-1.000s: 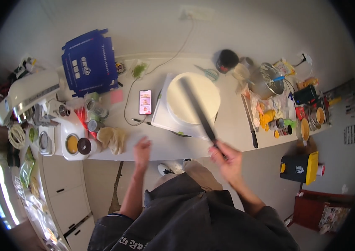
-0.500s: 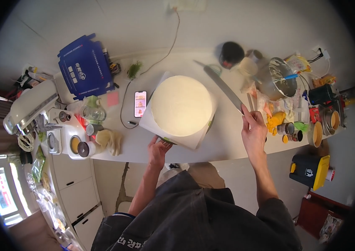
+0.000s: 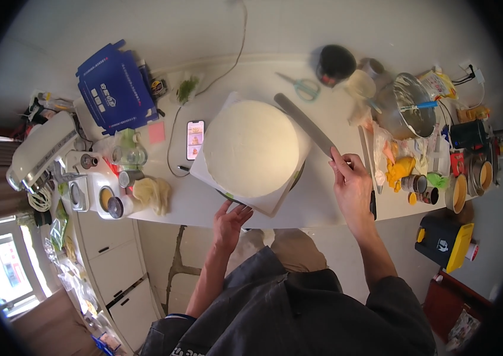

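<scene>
The cake (image 3: 252, 148) looks coated on top, undecorated, sides hard to judge; right hand (image 3: 353, 188) holds a spatula (image 3: 305, 123); left hand's (image 3: 231, 225) grip, at the turntable (image 3: 229, 196), I cannot tell.

One fisheye view looks steeply down from head height, facing across the tabletop (image 3: 320, 199) to the far wall (image 3: 162, 35) — near enough to show both hands (image 3: 352, 187) plainly, wide enough to take in the floor (image 3: 403, 255).

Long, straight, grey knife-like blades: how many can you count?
2: one blade, in the right hand; another blade, on the white table to its right. More may be hidden.
</scene>
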The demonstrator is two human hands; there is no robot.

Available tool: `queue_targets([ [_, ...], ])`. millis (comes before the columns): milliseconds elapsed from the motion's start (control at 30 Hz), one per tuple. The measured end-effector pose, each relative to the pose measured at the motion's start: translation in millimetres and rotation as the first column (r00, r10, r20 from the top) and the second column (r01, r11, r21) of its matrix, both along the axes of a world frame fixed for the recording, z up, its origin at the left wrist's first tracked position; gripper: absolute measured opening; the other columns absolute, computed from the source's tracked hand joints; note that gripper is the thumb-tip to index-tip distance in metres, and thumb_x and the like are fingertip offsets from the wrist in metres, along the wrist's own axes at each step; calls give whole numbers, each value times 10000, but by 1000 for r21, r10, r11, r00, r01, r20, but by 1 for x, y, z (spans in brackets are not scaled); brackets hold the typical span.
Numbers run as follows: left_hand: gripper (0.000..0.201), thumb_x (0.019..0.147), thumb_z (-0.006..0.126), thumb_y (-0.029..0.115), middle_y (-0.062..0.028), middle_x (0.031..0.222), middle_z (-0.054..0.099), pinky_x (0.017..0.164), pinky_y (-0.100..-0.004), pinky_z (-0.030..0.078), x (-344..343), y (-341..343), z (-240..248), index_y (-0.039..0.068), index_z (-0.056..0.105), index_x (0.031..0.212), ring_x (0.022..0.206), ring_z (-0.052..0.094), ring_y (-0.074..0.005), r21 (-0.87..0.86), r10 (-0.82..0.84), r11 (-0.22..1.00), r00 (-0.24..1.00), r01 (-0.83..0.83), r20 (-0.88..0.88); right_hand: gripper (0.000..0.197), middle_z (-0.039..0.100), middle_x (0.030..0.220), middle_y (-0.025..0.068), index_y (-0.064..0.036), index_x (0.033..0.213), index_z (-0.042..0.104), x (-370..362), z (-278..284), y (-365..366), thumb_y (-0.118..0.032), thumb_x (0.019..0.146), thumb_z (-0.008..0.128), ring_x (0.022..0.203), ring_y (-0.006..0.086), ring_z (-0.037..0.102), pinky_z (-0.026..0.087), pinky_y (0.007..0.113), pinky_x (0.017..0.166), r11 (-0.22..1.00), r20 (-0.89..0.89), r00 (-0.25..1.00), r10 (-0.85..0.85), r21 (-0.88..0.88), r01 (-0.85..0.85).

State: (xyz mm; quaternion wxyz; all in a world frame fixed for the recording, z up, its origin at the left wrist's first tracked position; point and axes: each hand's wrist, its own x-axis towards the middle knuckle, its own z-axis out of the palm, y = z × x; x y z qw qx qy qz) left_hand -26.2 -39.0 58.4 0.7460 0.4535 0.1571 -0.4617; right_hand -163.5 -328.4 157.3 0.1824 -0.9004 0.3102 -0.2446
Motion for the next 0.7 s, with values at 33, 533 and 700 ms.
queue_targets([
  [33,729,776,423,-114,-300,1350,568,1126,-509,456,-1,-1,-2,-64,286,1491,1256,593,-401,21,7,1000,1000,-7,11,382,650,888,65,-150,1203,756,1,0,-1,-4,850,759,665,240,649,544,372,576,1000,17,1000,8,-2,-8],
  [533,713,838,416,-102,-348,1358,550,1133,-521,447,-2,-9,9,-75,227,1524,1251,599,-439,67,196,978,979,-200,60,377,653,878,68,-120,1167,763,32,-11,-16,57,837,720,707,232,702,563,352,588,991,39,990,135,-2,-135],
  [700,654,893,429,-71,-330,1362,559,1126,-505,450,-3,-12,8,-68,241,1519,1258,602,-419,106,186,976,981,-192,61,378,663,878,65,-117,1161,764,35,-14,-17,68,837,701,767,215,746,573,343,597,981,77,981,181,57,-185],
])
